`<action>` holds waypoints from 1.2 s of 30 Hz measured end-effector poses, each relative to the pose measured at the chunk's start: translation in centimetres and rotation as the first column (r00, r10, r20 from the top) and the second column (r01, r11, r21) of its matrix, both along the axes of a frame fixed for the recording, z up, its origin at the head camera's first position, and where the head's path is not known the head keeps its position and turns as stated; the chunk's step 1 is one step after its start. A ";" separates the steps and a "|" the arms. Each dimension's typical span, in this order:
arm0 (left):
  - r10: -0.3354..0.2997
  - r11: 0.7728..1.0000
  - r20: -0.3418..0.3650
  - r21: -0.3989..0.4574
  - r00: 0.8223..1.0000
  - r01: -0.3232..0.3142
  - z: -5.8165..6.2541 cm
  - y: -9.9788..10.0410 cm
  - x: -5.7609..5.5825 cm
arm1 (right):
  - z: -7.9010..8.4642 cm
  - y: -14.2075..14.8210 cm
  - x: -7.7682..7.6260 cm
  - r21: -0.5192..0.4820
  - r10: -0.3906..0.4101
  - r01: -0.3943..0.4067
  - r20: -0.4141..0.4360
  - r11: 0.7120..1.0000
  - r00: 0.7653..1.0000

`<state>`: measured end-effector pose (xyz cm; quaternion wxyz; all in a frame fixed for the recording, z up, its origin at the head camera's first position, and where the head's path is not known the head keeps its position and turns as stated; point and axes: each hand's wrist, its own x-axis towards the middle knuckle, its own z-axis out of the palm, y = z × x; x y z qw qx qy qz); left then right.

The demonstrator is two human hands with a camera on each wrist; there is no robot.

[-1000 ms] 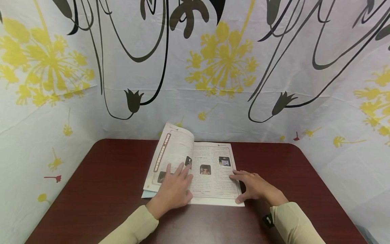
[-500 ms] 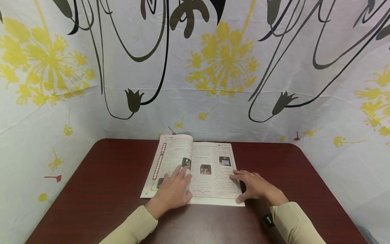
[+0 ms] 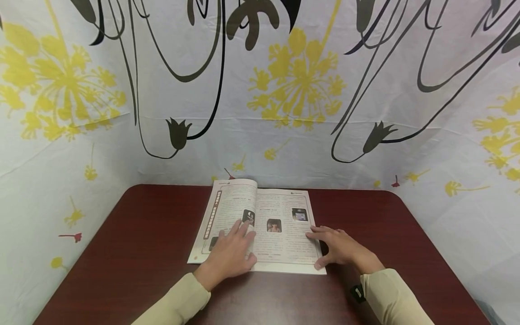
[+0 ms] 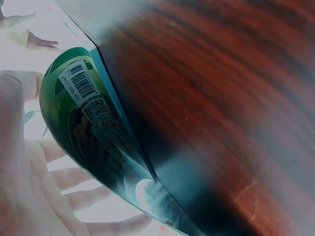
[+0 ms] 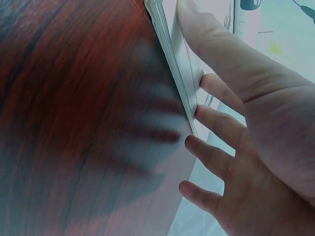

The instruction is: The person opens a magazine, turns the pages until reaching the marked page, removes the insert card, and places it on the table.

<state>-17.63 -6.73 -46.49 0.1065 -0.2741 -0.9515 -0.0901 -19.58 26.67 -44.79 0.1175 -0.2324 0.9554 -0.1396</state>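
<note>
An open magazine lies on the table, text and small photos on both pages. My left hand rests on the lower part of the left page near the fold, fingers spread and fairly straight. In the left wrist view, the curved green back cover with a barcode label shows beside that hand. At the right page's outer edge is my right hand, its thumb near the lower corner and its fingertips along the side. From the right wrist, the stacked page edges appear by the thumb and fingers.
The dark red wooden table extends around the magazine on both sides and in front. A white curtain with yellow and dark flower prints hangs behind it. A small black device sits at the right wrist.
The left page, tilted up a second ago, has come down and to the left, hiding the light blue strip beneath it. Both hands have stayed nearly in place.
</note>
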 end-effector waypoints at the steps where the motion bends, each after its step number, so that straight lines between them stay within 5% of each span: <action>1: 0.002 1.000 -0.004 -0.003 1.000 -0.002 0.0 0.0 0.0 | 0.0 0.0 0.0 0.000 0.000 0.000 0.001 1.000 1.000; 36: -0.011 1.000 -0.011 -0.028 1.000 0.011 -0.3 0.7 -0.1 | -0.1 -0.3 -0.5 -0.002 0.020 -0.021 -0.060 1.000 0.998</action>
